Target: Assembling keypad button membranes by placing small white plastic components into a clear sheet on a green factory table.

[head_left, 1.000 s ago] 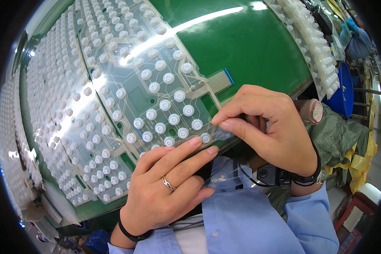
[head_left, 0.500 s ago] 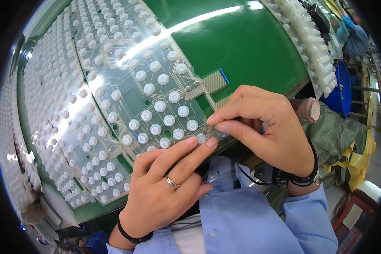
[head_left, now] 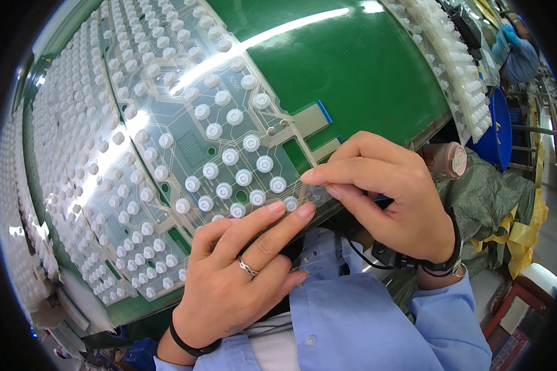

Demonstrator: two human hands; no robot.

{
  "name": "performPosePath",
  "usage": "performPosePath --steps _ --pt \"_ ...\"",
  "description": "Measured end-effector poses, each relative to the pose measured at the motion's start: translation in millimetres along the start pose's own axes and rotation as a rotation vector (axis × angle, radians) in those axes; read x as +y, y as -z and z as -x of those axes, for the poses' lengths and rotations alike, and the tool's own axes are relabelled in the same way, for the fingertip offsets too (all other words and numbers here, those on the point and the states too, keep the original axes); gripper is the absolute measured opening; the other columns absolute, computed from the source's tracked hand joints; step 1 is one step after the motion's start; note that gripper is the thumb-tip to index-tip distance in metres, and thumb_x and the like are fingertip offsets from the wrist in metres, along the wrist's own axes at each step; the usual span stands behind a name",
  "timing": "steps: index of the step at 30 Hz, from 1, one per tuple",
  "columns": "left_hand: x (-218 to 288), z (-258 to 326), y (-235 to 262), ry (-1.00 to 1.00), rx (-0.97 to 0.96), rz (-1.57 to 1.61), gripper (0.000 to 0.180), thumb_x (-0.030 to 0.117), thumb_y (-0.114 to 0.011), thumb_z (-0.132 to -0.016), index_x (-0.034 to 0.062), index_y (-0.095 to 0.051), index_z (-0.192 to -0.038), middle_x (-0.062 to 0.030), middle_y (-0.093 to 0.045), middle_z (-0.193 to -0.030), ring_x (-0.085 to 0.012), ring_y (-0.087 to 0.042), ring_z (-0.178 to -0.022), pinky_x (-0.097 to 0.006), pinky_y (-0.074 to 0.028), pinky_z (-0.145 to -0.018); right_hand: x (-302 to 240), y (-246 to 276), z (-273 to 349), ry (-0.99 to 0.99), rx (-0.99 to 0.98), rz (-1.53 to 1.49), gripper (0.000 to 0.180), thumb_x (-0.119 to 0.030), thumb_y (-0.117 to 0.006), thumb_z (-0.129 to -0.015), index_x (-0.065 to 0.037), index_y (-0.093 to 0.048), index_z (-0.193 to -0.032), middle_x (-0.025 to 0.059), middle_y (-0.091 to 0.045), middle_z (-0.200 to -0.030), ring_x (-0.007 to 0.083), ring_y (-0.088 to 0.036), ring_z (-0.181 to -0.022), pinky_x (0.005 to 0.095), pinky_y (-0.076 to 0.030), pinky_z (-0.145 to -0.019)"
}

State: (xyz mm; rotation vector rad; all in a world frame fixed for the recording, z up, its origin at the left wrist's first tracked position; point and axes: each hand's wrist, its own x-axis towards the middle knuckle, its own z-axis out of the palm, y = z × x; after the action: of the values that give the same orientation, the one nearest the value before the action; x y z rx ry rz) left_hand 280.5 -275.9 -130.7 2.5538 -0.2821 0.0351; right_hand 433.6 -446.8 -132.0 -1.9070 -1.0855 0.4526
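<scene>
A clear membrane circuit sheet (head_left: 192, 145) with printed traces and white rubber domes (head_left: 250, 143) lies on the green table mat. My left hand (head_left: 241, 266) rests with its fingers stretched out, the index and middle fingertips touching the sheet's near edge beside a dome. At the sheet's near right corner, my right hand (head_left: 387, 191) has thumb and index finger brought together in a pinch. What lies between those fingertips is too small or too clear to make out. Two flat tails with blue ends, the larger one a ribbon tail (head_left: 312, 120), stick out from the sheet's right side.
More domed sheets (head_left: 74, 161) cover the left of the green mat (head_left: 340, 62). A stack of domed sheets (head_left: 458, 74) stands at the right edge, near a blue basin (head_left: 498, 130). A pink cup-like roll (head_left: 449, 159) and dark green plastic (head_left: 495, 191) lie beside my right wrist.
The sheet has shifted slightly left. My right hand has moved a little down, uncovering the smaller tail's blue end. The left hand has slid very slightly left.
</scene>
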Motion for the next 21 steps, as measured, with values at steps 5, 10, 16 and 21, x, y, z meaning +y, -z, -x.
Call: performPosePath --steps 5,10,16,21 --pt "0.3 -1.4 0.2 -0.004 0.004 -0.003 0.025 0.03 -0.076 -0.071 0.0126 -0.058 -0.068 -0.0033 -0.061 -0.131 -0.0258 -0.053 -0.119 -0.039 -0.037 -0.091 -10.5 -3.7 3.3 0.04 -0.008 0.171 0.035 0.007 -0.067 -0.076 -0.005 -0.069 -0.108 0.0094 -0.06 -0.087 0.019 -0.058 -0.071 0.0294 -0.045 -0.059" --pt "1.5 0.2 3.0 0.005 0.025 0.039 0.024 0.028 -0.076 -0.07 0.0118 -0.058 -0.068 -0.0051 -0.061 -0.13 -0.0272 -0.054 -0.118 -0.039 -0.038 -0.091 -15.2 -11.2 5.1 -0.14 0.276 0.352 0.046 0.003 -0.067 -0.075 -0.008 -0.057 -0.119 0.0081 -0.053 -0.092 0.0185 -0.056 -0.07 0.0284 -0.045 -0.058" --pt "-6.8 6.5 -2.0 -0.036 0.126 0.095 0.022 0.02 -0.077 -0.07 0.0088 -0.058 -0.07 -0.008 -0.063 -0.126 -0.0305 -0.054 -0.121 -0.04 -0.043 -0.091 -35.4 18.7 49.3 -0.049 -0.552 -0.478 0.013 -0.009 -0.064 -0.087 -0.003 -0.064 -0.099 0.009 -0.063 -0.087 0.025 -0.062 -0.078 0.0327 -0.05 -0.069" --pt "-5.1 8.8 0.6 -0.047 0.306 0.161 0.021 0.013 -0.078 -0.071 0.0059 -0.058 -0.07 -0.0129 -0.065 -0.121 -0.0368 -0.051 -0.123 -0.042 -0.044 -0.099 -36.9 -35.4 82.8 0.057 -0.686 -0.67 0.025 -0.019 -0.052 -0.097 0.0 -0.059 -0.112 0.015 -0.062 -0.101 0.0333 -0.061 -0.094 0.0417 -0.05 -0.081"
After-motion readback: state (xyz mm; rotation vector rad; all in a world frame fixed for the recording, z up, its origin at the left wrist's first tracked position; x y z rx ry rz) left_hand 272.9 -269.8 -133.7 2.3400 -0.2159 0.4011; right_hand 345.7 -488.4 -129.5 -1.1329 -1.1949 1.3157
